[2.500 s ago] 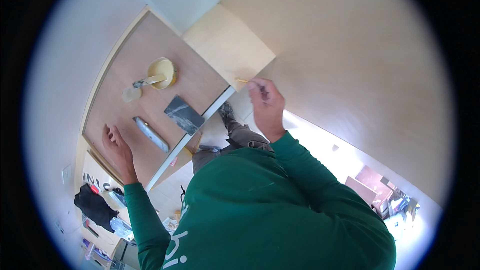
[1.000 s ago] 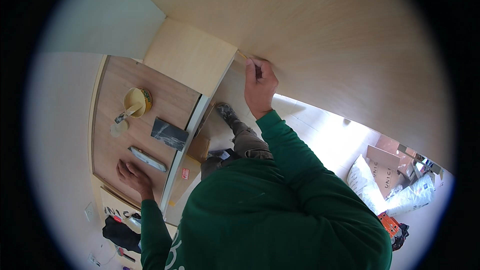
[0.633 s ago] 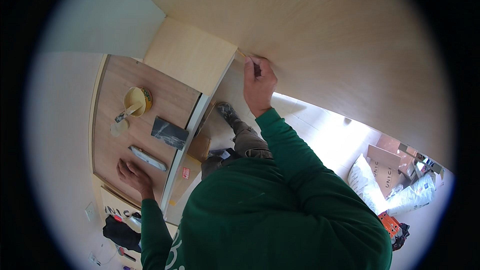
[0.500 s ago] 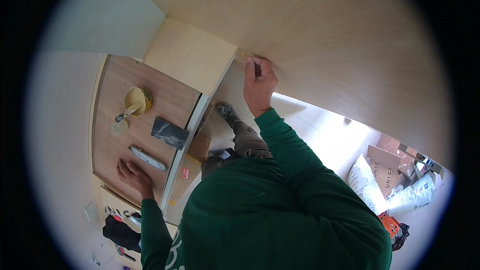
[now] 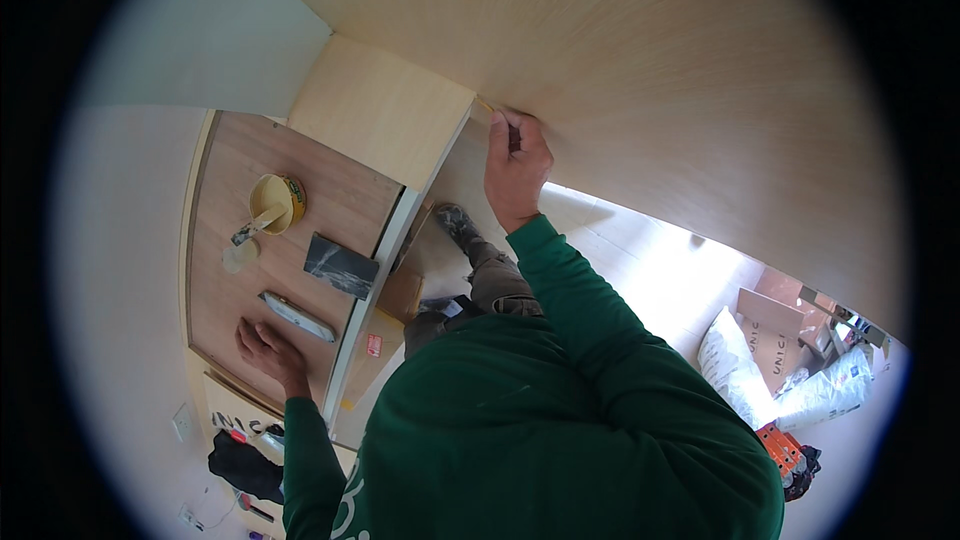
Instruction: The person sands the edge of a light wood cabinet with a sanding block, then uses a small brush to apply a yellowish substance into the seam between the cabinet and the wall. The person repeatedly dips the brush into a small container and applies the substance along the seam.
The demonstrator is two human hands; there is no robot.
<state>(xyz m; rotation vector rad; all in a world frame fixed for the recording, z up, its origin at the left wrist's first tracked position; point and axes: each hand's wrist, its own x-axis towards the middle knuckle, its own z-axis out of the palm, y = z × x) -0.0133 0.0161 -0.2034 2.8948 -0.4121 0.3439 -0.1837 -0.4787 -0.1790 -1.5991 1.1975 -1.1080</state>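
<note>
My right hand [image 5: 518, 168] is raised at the wooden panel, its fingers pinched round a thin yellowish stick [image 5: 485, 103]. Only the stick's tip shows, against the corner where the box-shaped wooden section [image 5: 385, 105] meets the large panel [image 5: 650, 70]. My left hand [image 5: 268, 352] lies on the brown wooden top [image 5: 225, 290] with its fingers stretched out and holding nothing. Just beyond its fingers is a grey utility knife [image 5: 297, 316]. Farther off lies a dark, marbled rectangular slab [image 5: 341, 266].
A yellow tub [image 5: 293, 205] of cream paste has a flat-handled tool [image 5: 258, 224] across its rim, beside a pale round disc [image 5: 240, 256]. Bags [image 5: 735, 365] and a cardboard box [image 5: 768, 335] stand on the floor at right. A black cloth [image 5: 245, 465] lies at lower left.
My right hand has shifted very slightly, with the stick's tip still at the same corner. My left hand stays where it was on the wooden top.
</note>
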